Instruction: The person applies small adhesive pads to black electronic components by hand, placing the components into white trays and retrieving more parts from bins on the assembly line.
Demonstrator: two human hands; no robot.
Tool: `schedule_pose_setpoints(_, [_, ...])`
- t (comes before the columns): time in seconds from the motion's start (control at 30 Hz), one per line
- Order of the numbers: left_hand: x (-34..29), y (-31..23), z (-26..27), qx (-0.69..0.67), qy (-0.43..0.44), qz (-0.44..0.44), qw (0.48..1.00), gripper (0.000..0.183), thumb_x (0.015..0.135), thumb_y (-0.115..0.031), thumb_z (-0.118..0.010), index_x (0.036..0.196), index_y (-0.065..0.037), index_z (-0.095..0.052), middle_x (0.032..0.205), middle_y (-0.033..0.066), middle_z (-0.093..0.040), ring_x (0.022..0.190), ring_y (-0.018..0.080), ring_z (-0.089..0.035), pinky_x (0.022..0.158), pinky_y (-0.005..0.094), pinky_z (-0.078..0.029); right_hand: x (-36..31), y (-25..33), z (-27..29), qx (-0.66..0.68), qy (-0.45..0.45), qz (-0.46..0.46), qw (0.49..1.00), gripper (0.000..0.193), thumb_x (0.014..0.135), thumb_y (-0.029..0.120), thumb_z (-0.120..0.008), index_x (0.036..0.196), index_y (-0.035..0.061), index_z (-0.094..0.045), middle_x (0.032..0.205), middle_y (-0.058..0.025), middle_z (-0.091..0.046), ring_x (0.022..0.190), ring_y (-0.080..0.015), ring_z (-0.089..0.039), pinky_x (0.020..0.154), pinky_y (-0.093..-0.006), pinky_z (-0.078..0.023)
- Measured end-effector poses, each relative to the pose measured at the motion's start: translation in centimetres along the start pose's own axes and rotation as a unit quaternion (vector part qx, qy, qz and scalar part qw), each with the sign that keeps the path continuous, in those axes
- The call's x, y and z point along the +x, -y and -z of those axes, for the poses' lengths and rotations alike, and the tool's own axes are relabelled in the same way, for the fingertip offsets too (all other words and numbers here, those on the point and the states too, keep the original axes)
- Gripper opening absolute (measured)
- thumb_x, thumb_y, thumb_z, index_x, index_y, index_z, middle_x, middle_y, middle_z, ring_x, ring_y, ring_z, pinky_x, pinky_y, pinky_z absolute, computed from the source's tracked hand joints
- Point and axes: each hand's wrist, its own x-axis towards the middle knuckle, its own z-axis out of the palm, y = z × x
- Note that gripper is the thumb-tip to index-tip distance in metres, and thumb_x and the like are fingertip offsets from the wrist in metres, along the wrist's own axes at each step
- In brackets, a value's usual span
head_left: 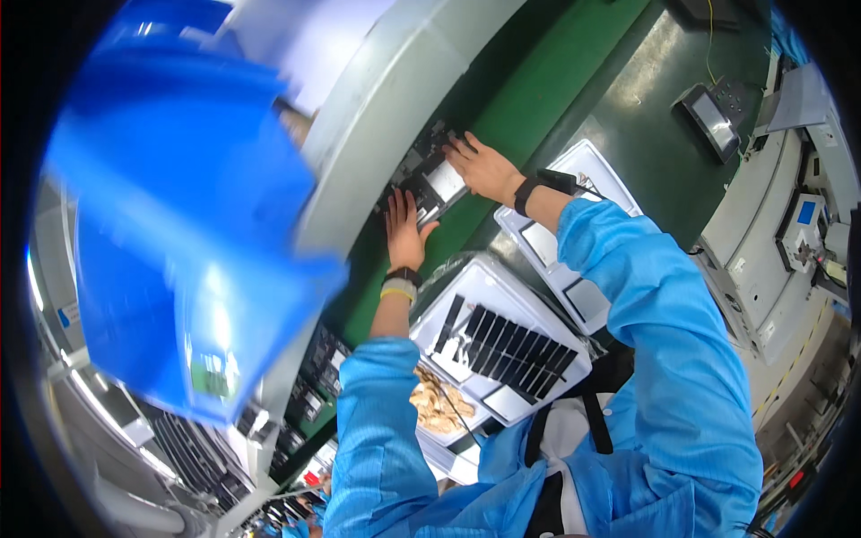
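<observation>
A dark electronic assembly point(413, 168) with a silver-white rectangular panel point(446, 181) lies on the green belt, close against the grey rail. My left hand point(405, 237) rests at its near left end, fingers stretched and slightly apart, thumb out to the side. At the far right end my right hand point(485, 170) lies with fingers extended over the edge of the assembly. Neither hand wraps round anything. Part of the assembly is covered by my fingers. A dark band is on each wrist, with a yellow one also on the left.
A white tray point(489, 276) with several black strips is below my hands, beside a second white tray point(587, 160). Beige pieces point(439, 405) fill a container nearer me. A blurred blue plastic object point(179, 224) looms left. A device with a screen point(713, 121) lies at the far right.
</observation>
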Motion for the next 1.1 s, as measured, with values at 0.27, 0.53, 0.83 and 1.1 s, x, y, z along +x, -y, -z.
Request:
schedule_pose_setpoints(0.27, [-6.1,-2.1,11.8,-0.253,-0.145,0.128,0.948,0.035,0.101,-0.022,-0.061,0.128,-0.001,-0.064,0.103,0.0158,-0.077,0.092,0.0318,-0.075,0.082,0.0393,-0.058,-5.0,5.7,9.1,0.334,-0.084,-0.048,0.938,0.024,0.091,0.021,-0.068,0.106,0.0023,-0.072,0.127,-0.0132,-0.066,0.129,-0.0329,-0.054,0.102,-0.0458,-0.044])
schedule_pose_setpoints(0.53, [-24.4,-16.1,8.0,-0.156,-0.152,0.194,0.956,0.047,0.084,-0.017,-0.081,0.126,-0.002,-0.066,0.127,0.0153,-0.061,0.118,0.0372,-0.056,0.103,0.0456,-0.044,-19.3,19.8,15.6,0.342,-0.045,-0.130,0.930,0.060,0.081,0.011,-0.080,0.135,0.0028,-0.058,0.138,-0.0177,-0.054,0.126,-0.0398,-0.052,0.107,-0.0471,-0.044])
schedule_pose_setpoints(0.83, [-26.6,-14.3,12.2,-0.277,-0.126,0.084,0.949,0.011,0.089,-0.008,-0.070,0.099,-0.004,-0.072,0.099,0.0129,-0.068,0.096,0.0352,-0.062,0.089,0.0435,-0.048,-17.5,20.0,24.0,0.432,-0.098,-0.111,0.890,0.063,0.081,0.011,-0.081,0.139,0.0057,-0.056,0.143,-0.0164,-0.051,0.132,-0.0390,-0.048,0.112,-0.0460,-0.039])
schedule_pose_setpoints(1.1, [-31.3,-19.0,19.9,-0.325,-0.090,0.123,0.933,0.026,0.090,-0.019,-0.076,0.111,-0.007,-0.065,0.103,0.0109,-0.071,0.098,0.0319,-0.068,0.087,0.0423,-0.050,-18.4,21.7,29.2,0.551,0.051,-0.182,0.813,0.048,0.088,0.011,-0.079,0.133,0.0086,-0.064,0.079,-0.0131,-0.070,0.066,-0.0230,-0.069,0.063,-0.0328,-0.052])
